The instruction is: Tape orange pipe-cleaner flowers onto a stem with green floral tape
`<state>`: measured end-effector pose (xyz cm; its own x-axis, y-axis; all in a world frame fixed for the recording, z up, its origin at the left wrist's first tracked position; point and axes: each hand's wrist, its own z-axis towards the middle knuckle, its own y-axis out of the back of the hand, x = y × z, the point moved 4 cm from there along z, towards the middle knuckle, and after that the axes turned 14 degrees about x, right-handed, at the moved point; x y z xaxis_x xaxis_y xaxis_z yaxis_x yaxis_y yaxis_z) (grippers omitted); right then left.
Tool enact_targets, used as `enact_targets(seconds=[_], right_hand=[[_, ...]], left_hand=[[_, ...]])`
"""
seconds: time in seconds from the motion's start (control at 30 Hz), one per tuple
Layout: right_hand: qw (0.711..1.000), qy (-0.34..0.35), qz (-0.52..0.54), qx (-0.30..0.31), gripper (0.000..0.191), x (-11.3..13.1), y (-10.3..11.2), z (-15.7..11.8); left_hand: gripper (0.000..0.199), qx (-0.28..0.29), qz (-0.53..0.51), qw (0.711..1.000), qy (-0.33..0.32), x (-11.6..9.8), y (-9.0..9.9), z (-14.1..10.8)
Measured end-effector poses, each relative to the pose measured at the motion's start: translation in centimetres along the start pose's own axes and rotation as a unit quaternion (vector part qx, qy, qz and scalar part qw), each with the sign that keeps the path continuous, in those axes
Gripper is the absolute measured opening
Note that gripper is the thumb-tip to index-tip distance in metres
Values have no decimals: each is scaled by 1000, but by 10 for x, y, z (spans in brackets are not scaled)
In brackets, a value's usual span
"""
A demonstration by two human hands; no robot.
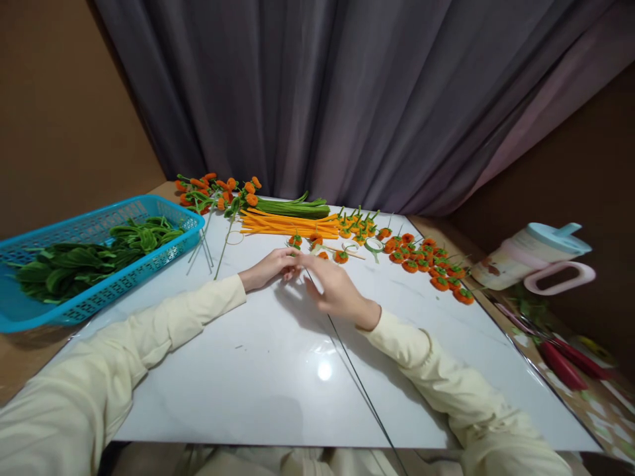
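Observation:
Near the middle of the white tabletop (pixel 238 370) my two hands meet. My left hand (pixel 268 271) is closed, its fingertips pinched around the upper end of a long, thin dark green wire stem (pixel 354 371). The stem slants down to the right, past the table's front edge. My right hand (pixel 342 289) reaches over the stem, its fingertips against my left fingers and its thumb apart; it is blurred, and whether it grips anything is hidden. Just beyond my hands lie loose orange fuzzy flower heads (pixel 341 257) with green centres.
At left stands a blue basket (pixel 112 281) of green fuzzy leaves (pixel 64 268). Behind lie orange strips (pixel 288 223), green stems (pixel 297 208) and finished orange flowers (pixel 231 185). Tape rolls (pixel 374 245) and several flower heads (pixel 421 258) sit right, near a tumbler (pixel 530 254) and red-handled pliers (pixel 563 363).

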<state>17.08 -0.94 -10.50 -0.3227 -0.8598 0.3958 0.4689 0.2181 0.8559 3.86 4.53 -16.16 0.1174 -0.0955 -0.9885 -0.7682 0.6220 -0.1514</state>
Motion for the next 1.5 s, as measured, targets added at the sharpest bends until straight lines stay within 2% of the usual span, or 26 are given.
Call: enact_targets(seconds=[0.03,0.07,0.1,0.2,0.27,0.3,0.37,0.43,0.47,0.5,0.53,0.63,0.8,0.97,1.3,1.5], right_hand=[[991,74,-84,76,33,18,-8,-1],[968,146,-145,141,31,35,-16,-4],[947,184,-192,179,27,49,-20,-8],[920,219,-247,212,23,75,-21,-15],[923,231,-231,202,23,80,-15,-15],[938,192,-227,179,22,75,-9,-12],[965,30,-230,123,20,51,3,-5],[960,-156,-209,99,22,20,9,-4],[954,-226,-169,104,22,6,7,-5],[948,-274,-114,115,18,-6,3,-7],[946,-288,-88,120,15,-14,-1,-7],[947,-304,-33,100,21,-29,-14,-8],[944,-322,75,11,30,-40,-23,-11],[926,-312,208,-48,34,-46,-26,-16],[859,-252,443,-39,36,-41,-35,-12],[829,-223,511,-44,34,-39,-35,-11]], left_hand=[[17,-4,-2,1000,1,0,0,0],[17,-6,-4,1000,3,-1,0,-1],[17,-6,-5,1000,6,-1,-1,-1],[19,-2,-8,1000,15,-2,-3,-2],[19,-4,-9,1000,15,-3,-3,-2],[20,-6,-10,1000,14,-3,-2,-2],[20,-10,-10,1000,12,-3,-1,-2],[22,-11,-8,1000,11,-3,-1,-2],[23,-10,-7,1000,12,-3,-1,-2],[24,-9,-4,1000,13,-3,-1,-2],[26,-9,-2,1000,13,-3,-1,-2],[30,-15,10,1000,5,-5,-1,-3],[39,-25,22,999,-8,-4,-2,-4],[31,-26,16,999,-10,-4,1,-3],[9,-45,-6,999,-19,-4,3,-2],[6,-54,-22,998,-21,-6,6,-4]])
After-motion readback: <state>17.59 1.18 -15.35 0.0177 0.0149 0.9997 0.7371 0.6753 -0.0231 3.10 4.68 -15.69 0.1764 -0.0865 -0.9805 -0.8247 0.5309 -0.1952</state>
